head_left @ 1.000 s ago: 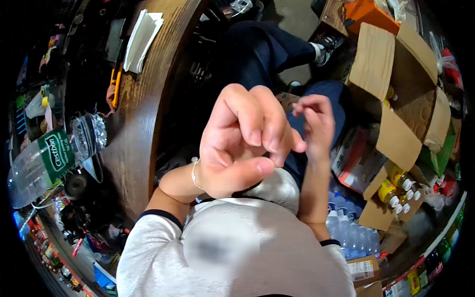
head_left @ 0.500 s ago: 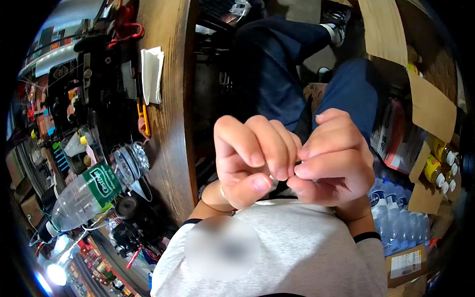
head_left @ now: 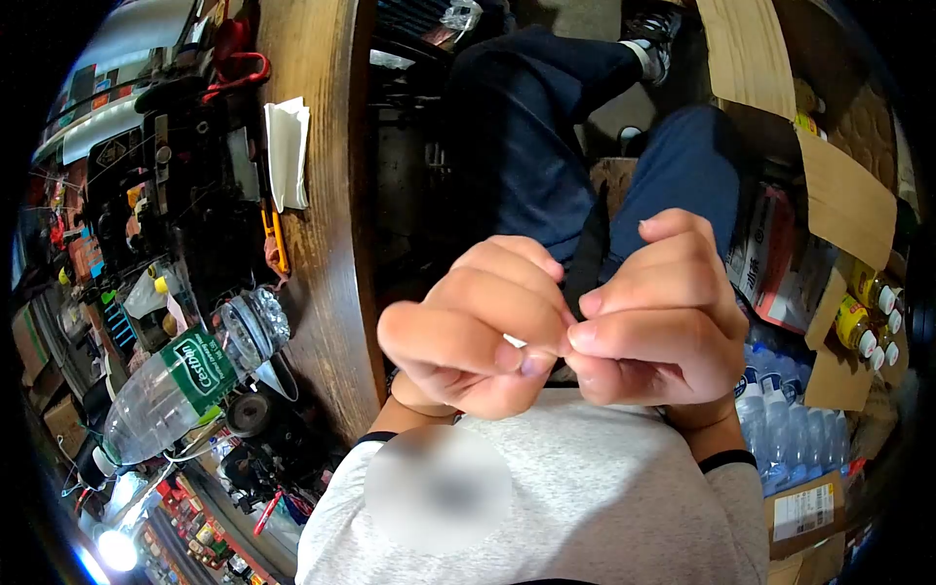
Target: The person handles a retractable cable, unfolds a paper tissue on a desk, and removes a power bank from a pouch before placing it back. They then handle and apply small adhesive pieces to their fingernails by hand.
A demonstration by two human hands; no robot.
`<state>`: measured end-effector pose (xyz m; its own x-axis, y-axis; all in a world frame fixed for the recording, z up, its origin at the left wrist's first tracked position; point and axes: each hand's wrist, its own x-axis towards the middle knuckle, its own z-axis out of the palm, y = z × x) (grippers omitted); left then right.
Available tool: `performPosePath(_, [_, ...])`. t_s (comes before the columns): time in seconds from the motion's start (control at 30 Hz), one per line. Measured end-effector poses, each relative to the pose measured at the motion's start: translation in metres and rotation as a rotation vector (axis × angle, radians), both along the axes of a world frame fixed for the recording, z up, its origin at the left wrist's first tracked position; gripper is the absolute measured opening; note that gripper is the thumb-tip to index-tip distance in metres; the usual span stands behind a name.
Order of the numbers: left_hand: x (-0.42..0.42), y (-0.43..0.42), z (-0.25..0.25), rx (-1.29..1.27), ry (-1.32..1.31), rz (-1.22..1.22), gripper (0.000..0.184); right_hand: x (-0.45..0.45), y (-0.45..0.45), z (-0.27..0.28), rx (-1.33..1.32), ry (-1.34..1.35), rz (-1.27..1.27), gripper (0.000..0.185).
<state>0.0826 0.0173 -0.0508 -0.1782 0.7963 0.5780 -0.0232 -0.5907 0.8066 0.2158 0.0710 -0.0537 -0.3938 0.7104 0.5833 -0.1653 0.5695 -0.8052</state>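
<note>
While pinching a small white sliver (head_left: 514, 341) between thumb and forefinger of the left hand (head_left: 468, 331), holds the right hand (head_left: 658, 317) right beside it, closed to a narrow pinch at the fingertips. Cannot tell whether anything sits inside that second pinch. Holds both in front of a pale grey shirt (head_left: 585, 478), near dark trousers (head_left: 678, 180). Off to the left, on a wooden tabletop (head_left: 327, 292), folded white paper (head_left: 288, 156); near it, a clear green-labelled bottle (head_left: 190, 375). Off to the right, yellow-labelled bottles (head_left: 853, 327) and clear plastic bottles (head_left: 780, 424).
</note>
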Motion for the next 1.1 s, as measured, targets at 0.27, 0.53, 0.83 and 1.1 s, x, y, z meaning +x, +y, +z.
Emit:
performPosePath(0.27, [0.007, -0.003, 0.006, 0.086, 0.249, 0.254, 0.041, 0.000, -0.006, -0.002, 0.169, -0.013, -0.198, 0.012])
performPosePath(0.53, [0.022, 0.005, 0.002, 0.291, 0.221, 0.513, 0.034, -0.002, -0.017, 0.002, 0.155, -0.040, -0.305, 0.009])
performPosePath(0.83, [0.022, -0.004, 0.003, 0.281, 0.330, 0.492, 0.037, 0.003, -0.020, 0.007, 0.160, -0.121, -0.276, 0.011])
performPosePath(1.1, [0.018, -0.006, -0.001, 0.296, 0.385, 0.473, 0.041, 0.002, -0.019, 0.004, 0.211, -0.126, -0.296, 0.013])
